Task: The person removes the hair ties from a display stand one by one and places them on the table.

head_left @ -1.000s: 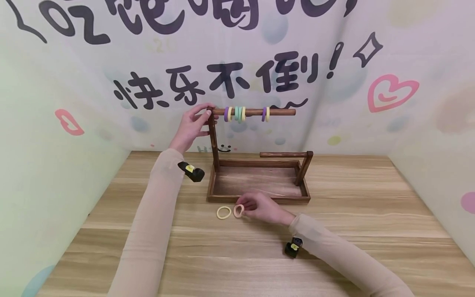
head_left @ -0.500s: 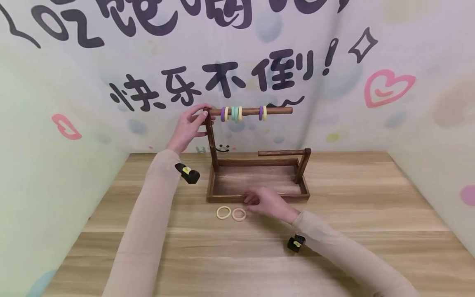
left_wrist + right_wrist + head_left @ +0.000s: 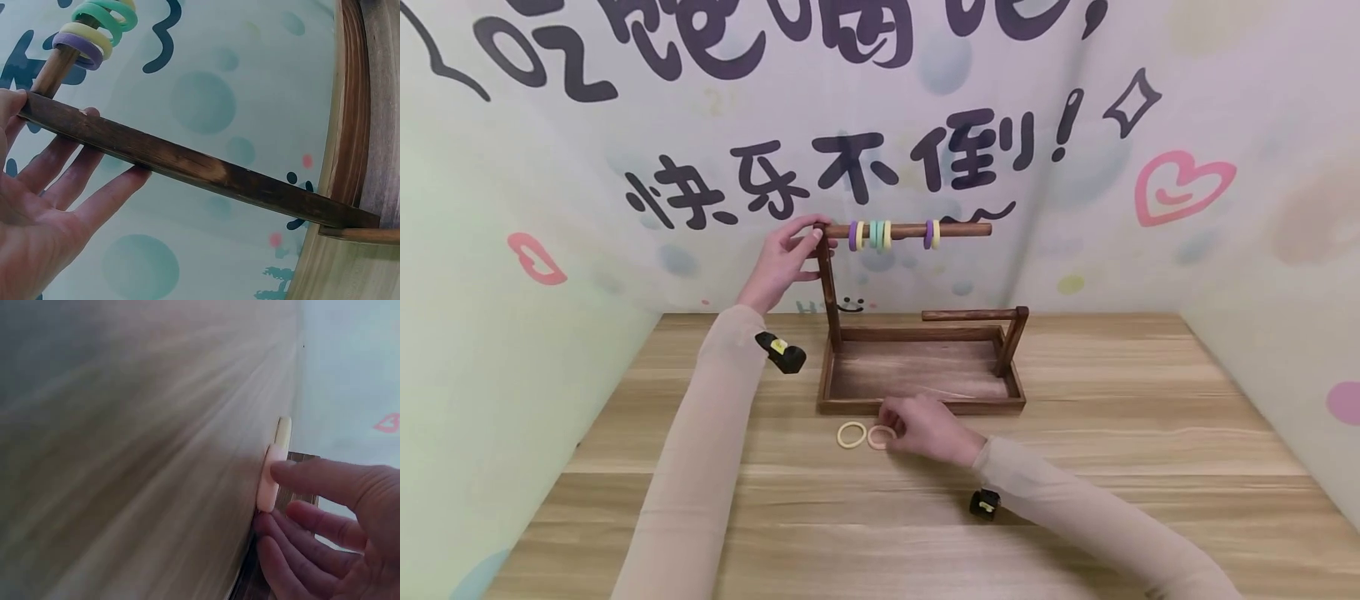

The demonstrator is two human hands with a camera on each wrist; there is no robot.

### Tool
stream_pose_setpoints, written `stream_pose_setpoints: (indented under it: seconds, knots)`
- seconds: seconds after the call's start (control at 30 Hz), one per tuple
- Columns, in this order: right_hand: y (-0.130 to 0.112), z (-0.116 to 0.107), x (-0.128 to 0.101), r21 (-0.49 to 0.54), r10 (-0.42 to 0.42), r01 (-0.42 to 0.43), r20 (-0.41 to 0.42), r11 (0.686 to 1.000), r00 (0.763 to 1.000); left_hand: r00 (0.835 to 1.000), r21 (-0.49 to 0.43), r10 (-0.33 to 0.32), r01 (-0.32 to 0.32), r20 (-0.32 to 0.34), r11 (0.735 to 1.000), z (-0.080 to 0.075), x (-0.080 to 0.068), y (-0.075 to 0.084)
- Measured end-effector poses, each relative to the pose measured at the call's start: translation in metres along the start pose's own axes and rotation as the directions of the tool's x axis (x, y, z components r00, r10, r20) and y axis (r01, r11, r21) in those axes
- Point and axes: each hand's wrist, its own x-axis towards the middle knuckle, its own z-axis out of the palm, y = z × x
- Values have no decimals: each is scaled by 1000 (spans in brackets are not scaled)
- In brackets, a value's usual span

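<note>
I see a dark brown wooden rack [image 3: 917, 367] on a pale wood-grain desk [image 3: 1075, 500]. Its rod carries purple, yellow and green rings [image 3: 871, 235]. One desk ring [image 3: 852, 434] is cream, its neighbour [image 3: 877, 436] perhaps peach.

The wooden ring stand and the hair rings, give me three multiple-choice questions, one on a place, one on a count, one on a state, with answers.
1. Where do the two loose rings lie?
A. inside the tray
B. on the table in front of the stand
C. on the short lower bar

2. How many rings hang on the top bar?
A. three
B. six
C. nine

3. What is the left hand doing?
A. resting against the tall post near its top
B. lying flat on the table
C. holding a ring

B: the cream ring and the peach ring lie on the table before the stand.
B: six show on the top bar.
A: the left hand touches the post.
</note>
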Motion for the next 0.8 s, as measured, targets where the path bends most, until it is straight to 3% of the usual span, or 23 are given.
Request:
stream_pose_setpoints:
  seconds: [0.27, 0.53, 0.8]
  knots:
    - [-3, 0, 0, -2, 35, -35, -20, 999, 999, 1000, 7, -6, 6, 1, 1000, 0, 0, 0]
    - [-3, -17, -1, 242, 86, -86, 8, 966, 996, 1000, 14, -15, 15, -2, 1000, -1, 0, 0]
    - [0, -32, -1, 362, 66, -72, 29, 930, 997, 1000, 6, -12, 12, 3, 1000, -1, 0, 1]
